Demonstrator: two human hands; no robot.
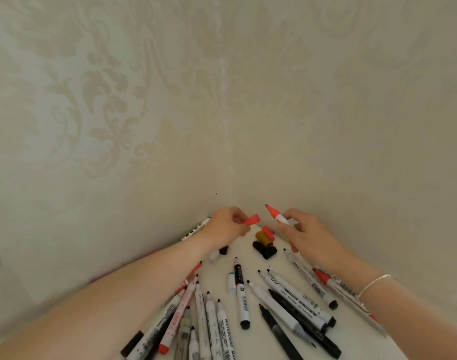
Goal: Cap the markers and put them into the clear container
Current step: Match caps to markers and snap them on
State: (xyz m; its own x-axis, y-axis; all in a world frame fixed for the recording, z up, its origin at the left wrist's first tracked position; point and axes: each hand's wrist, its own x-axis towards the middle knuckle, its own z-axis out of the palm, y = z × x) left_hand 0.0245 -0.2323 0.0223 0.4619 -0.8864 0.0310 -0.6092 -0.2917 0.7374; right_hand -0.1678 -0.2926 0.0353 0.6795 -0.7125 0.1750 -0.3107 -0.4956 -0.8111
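**Head view: red cap and red marker lined up, not yet joined**

Head view puts me over the far corner of the tabletop (250,258), where it meets two walls. My left hand (226,226) pinches a red cap (251,220) between fingertips, open end turned toward the right. My right hand (309,235) is curled round a red-tipped marker (276,215), nib up and angled toward the cap. The two are near each other but apart.

My worry is alignment: if the cap comes in crooked, the nib could smear the fingers or the cap could seat half-on and pop off later. A slipped cap would drop among the loose caps (265,242) just below, red, brown and black together, and be easy to mismatch.

The clear container is not in view, so I cannot tell where the capped marker goes. Uncapped markers (248,302) lie fanned across the near half of the pale tabletop, some crossing; my forearms pass right over them and could roll them off an edge.

The walls (118,100) carry pale damask-patterned wallpaper. A silver bracelet (373,283) sits on my right wrist.
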